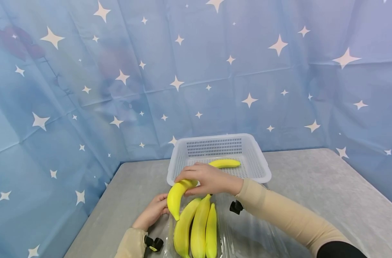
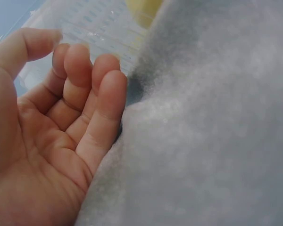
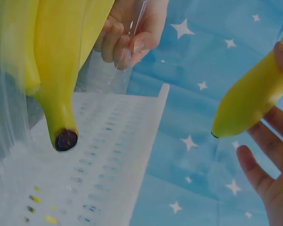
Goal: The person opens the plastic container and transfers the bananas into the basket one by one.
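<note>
My right hand (image 1: 196, 181) grips a yellow banana (image 1: 178, 195) by its upper end, holding it just above the front rim of the white basket (image 1: 266, 172). The same banana (image 3: 247, 96) shows in the right wrist view against my right fingers (image 3: 257, 165). Three more bananas (image 1: 199, 229) lie side by side in a clear plastic bag (image 1: 247, 236) in front of me. My left hand (image 1: 155, 209) is at the bag's left edge, fingers curled on the plastic (image 3: 132, 28). One banana (image 1: 224, 163) lies inside the basket.
The grey cloth-covered table (image 1: 328, 193) stretches to the right of the basket and bag. A blue curtain with white stars (image 1: 215, 71) closes in the back and both sides. The table's left edge (image 1: 96, 211) runs close beside my left hand.
</note>
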### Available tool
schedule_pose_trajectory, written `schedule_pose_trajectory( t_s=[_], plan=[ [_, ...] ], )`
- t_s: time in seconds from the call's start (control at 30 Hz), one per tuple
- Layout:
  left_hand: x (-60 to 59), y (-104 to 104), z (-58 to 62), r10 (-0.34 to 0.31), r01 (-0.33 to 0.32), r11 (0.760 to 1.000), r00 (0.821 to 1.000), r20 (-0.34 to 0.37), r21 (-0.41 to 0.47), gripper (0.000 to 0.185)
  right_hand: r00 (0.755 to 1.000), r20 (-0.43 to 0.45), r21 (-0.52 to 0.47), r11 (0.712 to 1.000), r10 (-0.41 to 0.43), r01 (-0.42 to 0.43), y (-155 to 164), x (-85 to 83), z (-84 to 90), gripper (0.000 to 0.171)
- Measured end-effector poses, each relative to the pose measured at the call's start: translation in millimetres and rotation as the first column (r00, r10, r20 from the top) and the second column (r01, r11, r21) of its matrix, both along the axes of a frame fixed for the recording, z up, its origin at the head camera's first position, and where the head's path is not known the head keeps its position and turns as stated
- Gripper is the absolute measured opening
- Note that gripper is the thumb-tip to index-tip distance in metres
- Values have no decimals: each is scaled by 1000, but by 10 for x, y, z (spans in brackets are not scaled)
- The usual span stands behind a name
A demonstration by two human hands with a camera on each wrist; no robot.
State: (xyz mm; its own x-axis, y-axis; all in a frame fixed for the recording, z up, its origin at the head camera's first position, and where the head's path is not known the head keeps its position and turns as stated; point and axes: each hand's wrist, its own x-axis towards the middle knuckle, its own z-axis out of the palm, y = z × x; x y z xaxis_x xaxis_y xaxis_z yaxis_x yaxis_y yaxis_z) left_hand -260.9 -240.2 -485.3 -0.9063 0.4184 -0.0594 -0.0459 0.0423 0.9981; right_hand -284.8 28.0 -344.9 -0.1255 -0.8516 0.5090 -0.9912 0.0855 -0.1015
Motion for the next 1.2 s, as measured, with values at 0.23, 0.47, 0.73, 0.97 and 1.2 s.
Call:
schedule_pose_trajectory(
  t_s=[0.23, 0.47, 0.73, 0.97, 1.2],
  plan=[
    [1, 9, 16, -3, 3, 1000, 1000, 18, -10, 24, 998, 47, 37, 999, -40, 38, 39, -25, 71, 41],
    [0, 17, 23, 8, -8, 1000, 1000, 14, -30, 20, 997, 63, 34, 998, -47, 45, 60, -60, 55, 40],
    [-1, 25, 16, 19, -18, 999, 1000, 20, -27, 16, 995, 85, 36, 998, -58, 55, 80, -119, 32, 39],
    [-26, 39, -6, 31, -30, 999, 999, 12, -32, 18, 989, 121, 52, 996, -82, 76, 134, -213, -2, 40],
    [-14, 37, 13, 30, -29, 999, 999, 14, -38, 21, 980, 171, 55, 994, -100, 92, 183, -269, -36, 39]
  ],
)
